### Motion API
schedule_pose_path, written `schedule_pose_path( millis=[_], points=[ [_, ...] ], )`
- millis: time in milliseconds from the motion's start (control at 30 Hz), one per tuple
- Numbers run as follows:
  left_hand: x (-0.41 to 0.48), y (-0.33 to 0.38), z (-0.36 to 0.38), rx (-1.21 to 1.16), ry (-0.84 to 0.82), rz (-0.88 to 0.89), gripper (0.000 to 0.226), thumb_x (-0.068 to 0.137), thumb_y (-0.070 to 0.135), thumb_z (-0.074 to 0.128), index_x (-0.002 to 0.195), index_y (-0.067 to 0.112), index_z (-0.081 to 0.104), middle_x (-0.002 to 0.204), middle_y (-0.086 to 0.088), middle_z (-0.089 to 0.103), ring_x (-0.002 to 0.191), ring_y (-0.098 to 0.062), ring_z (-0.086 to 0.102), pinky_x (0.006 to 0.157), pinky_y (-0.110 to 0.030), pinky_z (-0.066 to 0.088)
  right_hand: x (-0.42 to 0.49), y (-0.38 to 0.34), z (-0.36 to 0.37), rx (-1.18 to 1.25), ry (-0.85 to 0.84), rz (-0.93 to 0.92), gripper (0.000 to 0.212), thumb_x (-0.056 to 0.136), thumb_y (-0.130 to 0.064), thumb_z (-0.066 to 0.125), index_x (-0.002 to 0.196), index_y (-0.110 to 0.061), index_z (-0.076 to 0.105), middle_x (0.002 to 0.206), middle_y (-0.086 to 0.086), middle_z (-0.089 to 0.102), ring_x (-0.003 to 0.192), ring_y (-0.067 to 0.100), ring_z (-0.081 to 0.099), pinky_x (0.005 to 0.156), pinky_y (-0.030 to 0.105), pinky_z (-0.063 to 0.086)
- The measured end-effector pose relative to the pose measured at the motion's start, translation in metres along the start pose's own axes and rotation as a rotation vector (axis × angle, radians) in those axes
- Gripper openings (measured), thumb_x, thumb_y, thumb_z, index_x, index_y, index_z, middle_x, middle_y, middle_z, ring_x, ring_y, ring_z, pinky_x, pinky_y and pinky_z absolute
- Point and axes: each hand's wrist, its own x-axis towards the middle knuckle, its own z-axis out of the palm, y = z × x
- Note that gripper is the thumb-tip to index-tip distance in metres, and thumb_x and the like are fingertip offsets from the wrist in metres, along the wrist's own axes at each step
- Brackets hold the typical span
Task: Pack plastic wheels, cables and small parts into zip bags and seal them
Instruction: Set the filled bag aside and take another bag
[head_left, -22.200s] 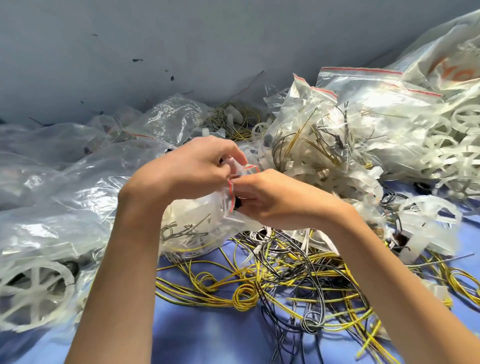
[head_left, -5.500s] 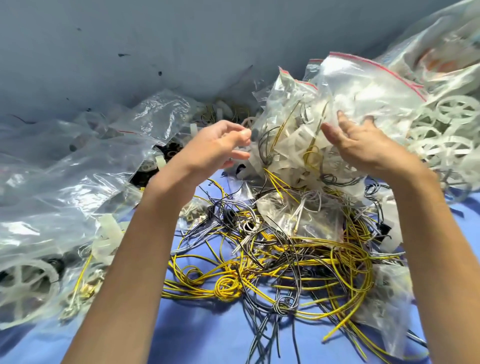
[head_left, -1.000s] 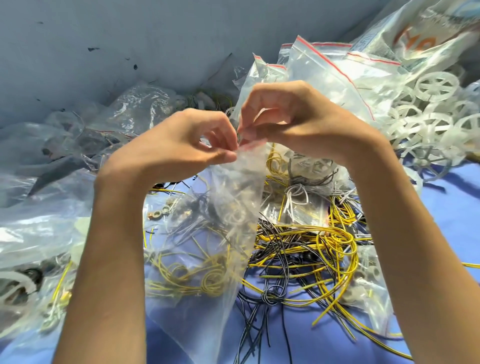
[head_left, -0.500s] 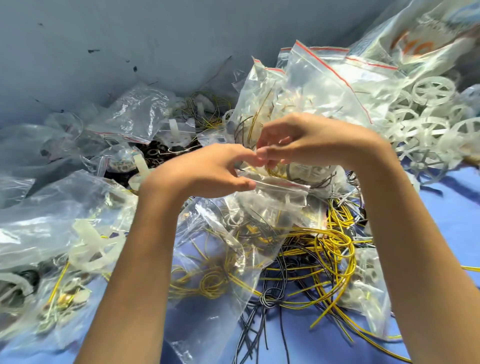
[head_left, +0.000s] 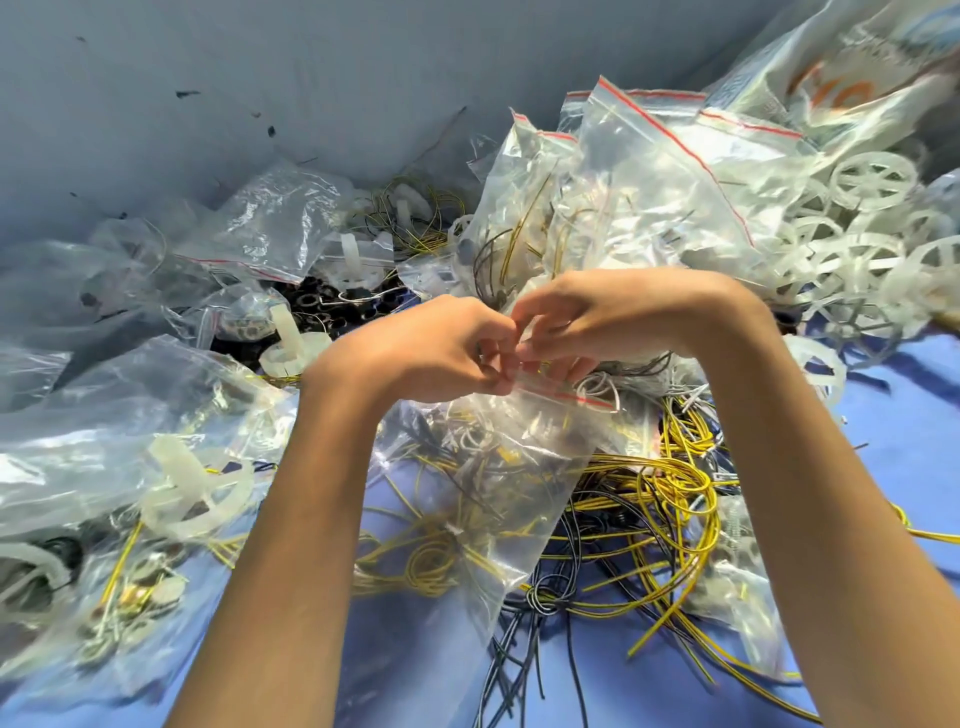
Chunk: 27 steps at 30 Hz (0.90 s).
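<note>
A clear zip bag (head_left: 498, 483) with a red strip along its mouth hangs in front of me over the cable pile. My left hand (head_left: 426, 353) pinches the bag's top edge at its left end. My right hand (head_left: 597, 317) pinches the same edge just beside it, fingertips almost touching the left ones. Through the plastic I see yellow and black cables (head_left: 649, 499) tangled on the blue surface. Whether the bag holds anything I cannot tell. White plastic wheels (head_left: 872, 244) are heaped at the right.
Filled zip bags (head_left: 639, 192) stand behind my hands against the grey wall (head_left: 260, 78). More bags of wheels and small parts (head_left: 130, 467) lie at the left. Black rings (head_left: 332, 306) sit at the back. Blue table surface (head_left: 909, 415) shows at the right.
Both hands have come down from chest height with the bag. The bag's mouth now sits lower and its red strip runs out to the right of my fingers.
</note>
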Motion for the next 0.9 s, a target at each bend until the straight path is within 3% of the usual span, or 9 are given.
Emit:
schedule_pose_path(
  millis=[133,233,333,467,600,667,733,767,900],
  points=[
    [-0.004,0.000,-0.006,-0.078,0.089,0.015,0.017,0.086,0.019,0.068,0.077,0.031,0.061,0.070,0.016,0.063,0.063,0.005,0.056,0.062,-0.020,0.046,-0.003,-0.003,-0.001,-0.124,-0.007,-0.012,0.016,0.092,-0.025,0.052,0.090,-0.033,0.066,0.073,-0.014,0.064,0.065,-0.003,0.055,0.061,0.009,0.043],
    [-0.008,0.003,-0.010,-0.183,0.064,0.013,0.019,0.091,0.011,0.061,0.081,0.027,0.056,0.077,0.013,0.069,0.061,-0.002,0.064,0.062,-0.025,0.051,-0.006,-0.005,-0.002,-0.164,-0.042,-0.006,0.014,0.087,-0.032,0.063,0.081,-0.045,0.062,0.075,-0.016,0.066,0.062,-0.003,0.056,0.055,0.012,0.042],
    [-0.014,0.012,-0.014,-0.226,0.070,0.047,0.014,0.091,0.012,0.060,0.083,0.024,0.056,0.077,0.008,0.069,0.061,-0.006,0.063,0.064,-0.027,0.051,-0.004,-0.004,0.000,-0.182,-0.058,-0.006,0.016,0.079,-0.036,0.073,0.093,-0.039,0.065,0.087,-0.006,0.071,0.080,0.013,0.064,0.068,0.030,0.048],
    [-0.022,0.024,-0.021,-0.214,0.096,0.102,0.003,0.087,0.027,0.064,0.085,0.027,0.061,0.073,0.007,0.061,0.060,-0.005,0.054,0.059,-0.026,0.047,-0.005,-0.007,0.001,-0.215,-0.044,-0.026,0.023,0.077,-0.032,0.075,0.094,-0.032,0.061,0.088,-0.003,0.068,0.087,0.019,0.063,0.077,0.037,0.049],
    [-0.029,0.032,-0.025,-0.243,0.156,0.151,0.017,0.083,0.038,0.066,0.077,0.023,0.060,0.065,0.007,0.048,0.054,-0.005,0.038,0.051,-0.022,0.030,-0.008,-0.006,-0.002,-0.105,0.007,-0.067,0.015,0.077,-0.037,0.074,0.080,-0.033,0.060,0.072,-0.015,0.064,0.064,0.003,0.056,0.058,0.018,0.042],
    [-0.031,0.031,-0.027,-0.247,0.183,0.161,0.026,0.082,0.040,0.070,0.074,0.019,0.057,0.066,0.001,0.048,0.057,-0.008,0.038,0.054,-0.025,0.029,-0.008,-0.006,-0.001,-0.063,-0.008,-0.067,0.019,0.079,-0.033,0.074,0.092,-0.030,0.061,0.086,-0.005,0.069,0.075,0.013,0.061,0.068,0.024,0.048],
    [-0.032,0.030,-0.028,-0.238,0.181,0.166,0.030,0.081,0.042,0.070,0.074,0.017,0.056,0.067,-0.002,0.049,0.060,-0.010,0.039,0.058,-0.028,0.030,-0.005,-0.005,0.001,-0.015,-0.025,-0.053,0.042,0.080,-0.028,0.073,0.117,-0.020,0.056,0.111,0.010,0.066,0.098,0.026,0.064,0.086,0.037,0.053],
    [-0.033,0.029,-0.029,-0.235,0.175,0.169,0.030,0.079,0.044,0.070,0.073,0.017,0.056,0.066,-0.001,0.048,0.060,-0.011,0.039,0.058,-0.028,0.030,-0.005,-0.004,0.001,0.054,-0.014,-0.044,0.048,0.081,-0.026,0.073,0.123,-0.016,0.051,0.116,0.013,0.064,0.103,0.026,0.063,0.087,0.037,0.053],
    [-0.037,0.027,-0.031,-0.272,0.159,0.182,0.027,0.073,0.047,0.068,0.070,0.023,0.056,0.063,0.006,0.045,0.058,-0.007,0.039,0.053,-0.023,0.029,-0.005,-0.002,0.000,0.163,0.038,-0.024,0.047,0.080,-0.014,0.073,0.120,-0.012,0.048,0.101,0.016,0.061,0.076,0.015,0.061,0.063,0.019,0.048]
  ],
)
